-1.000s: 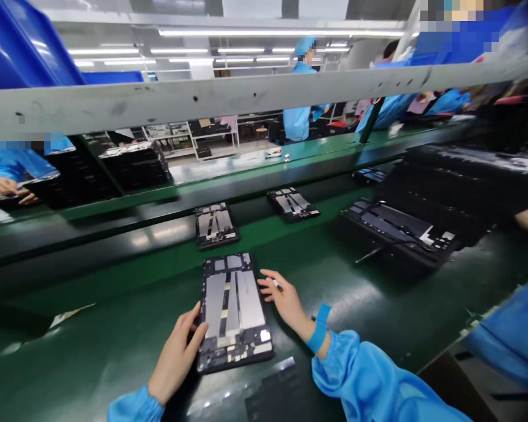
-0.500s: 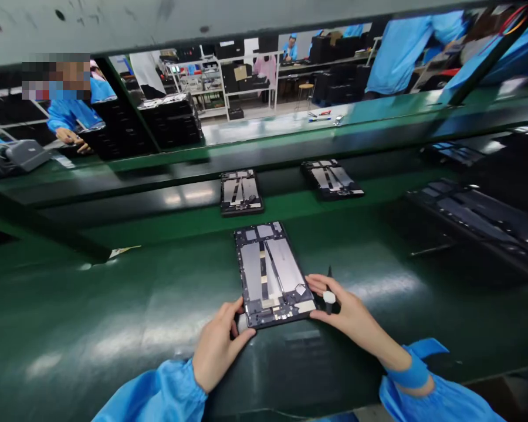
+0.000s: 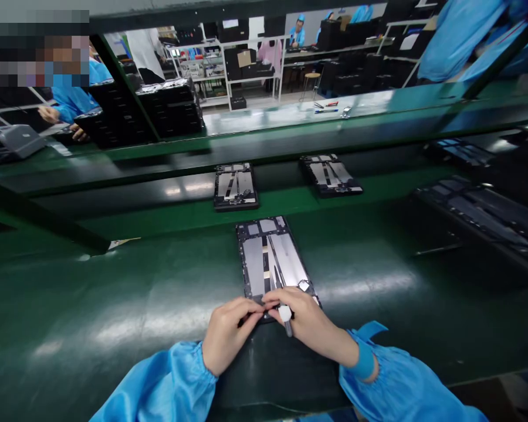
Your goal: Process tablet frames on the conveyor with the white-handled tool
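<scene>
In the head view, the main change was at the hands: they had come together over the near end of the opened tablet (image 3: pixel 293 258), at its six o'clock. Half a second earlier they had been apart, one at the tablet's seven o'clock corner, the other along its four o'clock edge. That suggested a shift from steadying the tablet to close fingertip work on its near end.

The left hand (image 3: pixel 231 331), at seven o'clock, had its thumb and fingers drawn almost together; whether anything sat between them could not be told. The right hand (image 3: pixel 312 322), at five o'clock, gripped a slim dark tool (image 3: pixel 288 328) with a white wrap, its tip toward twelve, while its fingertips met the left's.

The tablet lay flat on the green bench (image 3: pixel 136 310), its far end toward twelve o'clock, its near end now partly covered by fingers. Two other opened tablets, one at eleven o'clock (image 3: pixel 236 186) and one at one o'clock (image 3: pixel 332 176), lay apart from it, much as before.
</scene>
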`<state>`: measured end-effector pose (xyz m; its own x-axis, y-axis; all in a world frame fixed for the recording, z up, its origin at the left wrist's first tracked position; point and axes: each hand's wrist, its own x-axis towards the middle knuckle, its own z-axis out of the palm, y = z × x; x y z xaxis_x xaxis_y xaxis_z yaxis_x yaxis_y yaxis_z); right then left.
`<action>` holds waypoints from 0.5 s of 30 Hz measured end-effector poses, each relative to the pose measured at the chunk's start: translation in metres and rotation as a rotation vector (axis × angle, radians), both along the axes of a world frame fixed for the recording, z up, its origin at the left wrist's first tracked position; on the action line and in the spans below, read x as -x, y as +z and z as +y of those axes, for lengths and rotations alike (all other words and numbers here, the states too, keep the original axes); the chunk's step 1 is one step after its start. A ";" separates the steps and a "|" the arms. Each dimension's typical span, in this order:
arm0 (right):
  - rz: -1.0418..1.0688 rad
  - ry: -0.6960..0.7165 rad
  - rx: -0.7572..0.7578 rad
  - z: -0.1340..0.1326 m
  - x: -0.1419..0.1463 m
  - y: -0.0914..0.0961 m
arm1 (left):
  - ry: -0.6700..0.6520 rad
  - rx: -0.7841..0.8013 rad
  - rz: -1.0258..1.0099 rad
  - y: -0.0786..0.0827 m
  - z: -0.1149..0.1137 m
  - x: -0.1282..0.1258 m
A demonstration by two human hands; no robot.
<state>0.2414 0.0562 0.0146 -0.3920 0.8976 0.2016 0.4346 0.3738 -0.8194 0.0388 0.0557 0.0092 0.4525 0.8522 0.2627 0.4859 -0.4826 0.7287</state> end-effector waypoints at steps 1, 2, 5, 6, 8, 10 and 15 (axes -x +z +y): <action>0.010 -0.009 -0.002 0.000 0.002 -0.001 | 0.008 0.012 -0.016 -0.001 0.000 0.000; 0.019 -0.019 -0.003 0.000 0.003 -0.002 | 0.019 0.024 -0.016 -0.001 0.000 0.000; 0.039 -0.039 -0.012 -0.001 0.003 -0.001 | 0.037 0.036 0.047 0.002 -0.001 0.001; 0.041 -0.039 -0.015 -0.002 0.002 -0.001 | 0.033 0.033 0.067 0.003 -0.001 0.002; 0.039 -0.028 -0.005 -0.002 0.001 0.001 | 0.023 0.034 0.086 0.005 -0.002 0.003; 0.037 -0.015 0.022 -0.002 0.001 0.002 | 0.026 0.057 0.103 0.006 -0.002 0.003; 0.017 -0.062 0.016 -0.004 0.004 0.000 | 0.022 0.016 0.224 0.007 -0.004 0.002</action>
<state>0.2379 0.0521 0.0149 -0.3317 0.9234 0.1932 0.4424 0.3332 -0.8326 0.0370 0.0513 0.0161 0.4792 0.8658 0.1441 0.6466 -0.4592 0.6092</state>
